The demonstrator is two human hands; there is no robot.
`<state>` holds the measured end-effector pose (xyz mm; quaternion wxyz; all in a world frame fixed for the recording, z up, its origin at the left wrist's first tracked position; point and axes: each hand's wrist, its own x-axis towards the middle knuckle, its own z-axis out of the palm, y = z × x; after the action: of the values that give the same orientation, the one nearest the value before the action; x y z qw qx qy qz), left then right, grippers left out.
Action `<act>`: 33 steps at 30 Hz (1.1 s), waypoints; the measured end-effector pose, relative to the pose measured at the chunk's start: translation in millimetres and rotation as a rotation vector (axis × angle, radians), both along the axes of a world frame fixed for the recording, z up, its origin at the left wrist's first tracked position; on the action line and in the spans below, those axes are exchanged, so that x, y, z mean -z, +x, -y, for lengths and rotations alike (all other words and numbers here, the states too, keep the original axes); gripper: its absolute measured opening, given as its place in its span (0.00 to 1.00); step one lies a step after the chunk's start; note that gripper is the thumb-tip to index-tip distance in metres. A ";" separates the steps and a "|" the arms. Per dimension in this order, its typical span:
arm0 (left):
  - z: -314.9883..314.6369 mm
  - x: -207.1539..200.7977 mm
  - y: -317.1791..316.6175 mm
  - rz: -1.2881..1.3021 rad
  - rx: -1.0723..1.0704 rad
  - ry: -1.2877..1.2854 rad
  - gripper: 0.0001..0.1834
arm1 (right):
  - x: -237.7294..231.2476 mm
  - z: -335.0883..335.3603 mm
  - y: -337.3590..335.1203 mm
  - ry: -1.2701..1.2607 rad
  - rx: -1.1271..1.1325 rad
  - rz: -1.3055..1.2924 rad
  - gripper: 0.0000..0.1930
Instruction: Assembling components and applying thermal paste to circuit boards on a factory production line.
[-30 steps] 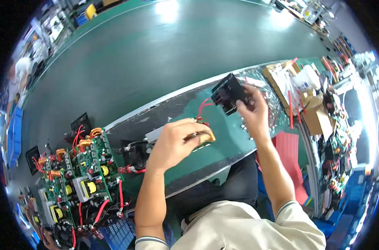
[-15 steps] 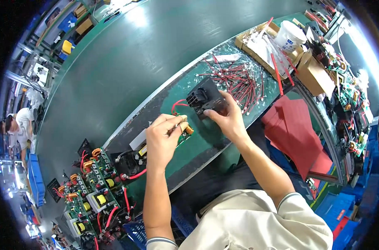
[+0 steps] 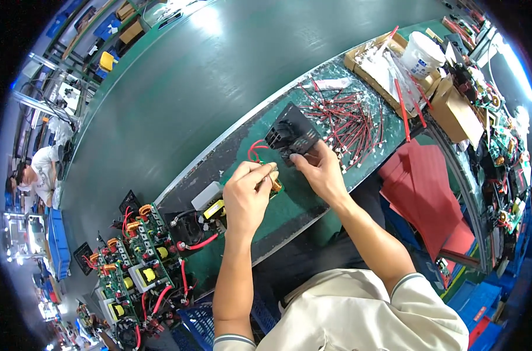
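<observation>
My right hand (image 3: 321,172) grips a black plastic panel (image 3: 290,130) by its near edge, thumb on one side and fingers behind. The panel is tilted and carries a raised socket-like part. Close on its left, my left hand (image 3: 249,190) is closed in a pinch, fingertips over a circuit board (image 3: 277,190) with a copper coil. What the pinch holds is hidden by the fingers. A looped red wire (image 3: 254,150) rises just beyond these fingertips, near the panel. Left of my left hand lies a black unit (image 3: 189,230) with a thick red cable.
Several circuit boards (image 3: 138,257) with coils crowd the bench's left end. Beyond the panel lies a heap of red and black wires (image 3: 351,120). A cardboard tray (image 3: 365,73), a white bucket (image 3: 423,54) and red sheets (image 3: 427,190) are to the right. Another person (image 3: 43,169) is far left.
The whole view has shifted, so the bench appears farther right and lower. In my right hand the black panel has turned slightly. My left hand keeps its pinch at the board.
</observation>
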<state>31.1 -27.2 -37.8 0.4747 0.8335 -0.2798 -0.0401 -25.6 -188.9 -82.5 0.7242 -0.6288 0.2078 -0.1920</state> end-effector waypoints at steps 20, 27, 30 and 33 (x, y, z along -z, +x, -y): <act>4.7 6.6 6.1 0.155 0.006 0.042 0.13 | 3.4 -17.5 -6.5 -0.097 -0.064 0.122 0.11; 1.1 6.0 4.8 0.323 -0.041 0.191 0.08 | -6.6 -21.8 -10.6 -0.523 -0.013 0.128 0.14; 3.2 3.1 4.1 0.403 -0.034 0.202 0.06 | -6.8 -25.3 -12.9 -0.597 0.007 0.117 0.14; 6.3 1.8 1.6 0.411 -0.041 0.210 0.05 | -7.7 -31.1 -14.5 -0.616 0.026 0.096 0.13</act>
<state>32.7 -33.5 -39.6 0.3191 0.8746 -0.3477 0.1112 -40.1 -157.9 -74.8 0.5062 -0.8062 0.1135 -0.2846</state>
